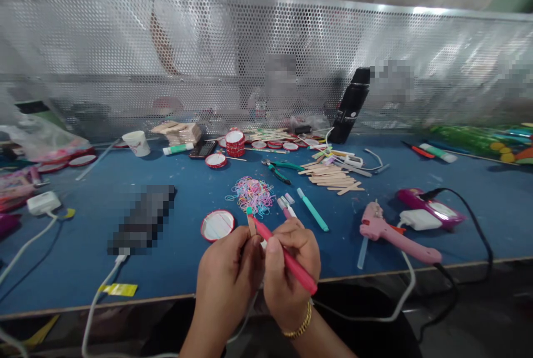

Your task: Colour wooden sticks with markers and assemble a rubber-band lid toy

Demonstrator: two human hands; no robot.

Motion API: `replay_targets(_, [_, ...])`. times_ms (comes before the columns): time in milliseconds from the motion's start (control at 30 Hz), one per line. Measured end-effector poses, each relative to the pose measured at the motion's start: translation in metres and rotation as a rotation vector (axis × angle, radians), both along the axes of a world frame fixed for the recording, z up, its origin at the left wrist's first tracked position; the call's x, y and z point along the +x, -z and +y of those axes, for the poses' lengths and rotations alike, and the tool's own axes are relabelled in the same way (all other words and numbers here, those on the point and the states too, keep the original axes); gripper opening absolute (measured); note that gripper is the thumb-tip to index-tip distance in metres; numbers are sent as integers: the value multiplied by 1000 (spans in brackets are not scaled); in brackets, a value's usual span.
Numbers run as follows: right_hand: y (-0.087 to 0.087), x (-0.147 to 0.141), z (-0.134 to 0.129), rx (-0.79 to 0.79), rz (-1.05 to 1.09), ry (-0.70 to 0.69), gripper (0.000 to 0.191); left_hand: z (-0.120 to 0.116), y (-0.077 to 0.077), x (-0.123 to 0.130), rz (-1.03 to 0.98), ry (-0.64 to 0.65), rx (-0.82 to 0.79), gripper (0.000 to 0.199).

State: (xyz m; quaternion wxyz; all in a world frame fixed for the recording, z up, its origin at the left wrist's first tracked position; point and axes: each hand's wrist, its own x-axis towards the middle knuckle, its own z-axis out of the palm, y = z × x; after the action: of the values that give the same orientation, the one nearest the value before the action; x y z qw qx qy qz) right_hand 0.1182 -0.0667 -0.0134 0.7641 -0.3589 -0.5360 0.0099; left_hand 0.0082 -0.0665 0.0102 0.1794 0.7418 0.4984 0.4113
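Note:
My left hand (pixel 225 269) is closed around a wooden craft stick (pixel 252 227) whose upper end is teal green. In my right hand (pixel 285 291) is a pinkish-red marker (pixel 300 272), its tip end close against the stick. Whether the tip touches the wood I cannot tell. Just beyond both hands lies a heap of small coloured rubber bands (pixel 252 194). A round white disc with a red rim (pixel 217 225) rests to the left of it. Several pens, among them a turquoise marker (pixel 313 210), lie to the right.
A pile of craft sticks (pixel 333 176) and teal-handled pliers (pixel 278 172) lie farther back. On the right are a pink glue gun (pixel 395 236) and its cable. A phone (pixel 144 219) charges at left. A black bottle (pixel 352 108) leans on the perforated metal screen (pixel 200 58).

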Motion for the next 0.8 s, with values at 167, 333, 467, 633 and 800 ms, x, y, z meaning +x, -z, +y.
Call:
replay_targets(167, [2, 0, 1, -2, 48, 1, 14, 0, 0, 0, 5, -12, 12, 33])
replay_targets(333, [0, 1, -1, -1, -25, -6, 10, -2, -3, 1, -16, 11, -29, 30])
replay_targets(467, [-1, 2, -1, -10, -56, -2, 10, -3, -4, 1, -23, -2, -21, 30])
replay_targets(633, [-1, 1, 0, -3, -20, 19, 11, -2, -2, 1, -11, 2, -30, 30])
replay_targets(800, [0, 0, 0, 9, 34, 10, 14, -1, -1, 0, 5, -15, -2, 33])
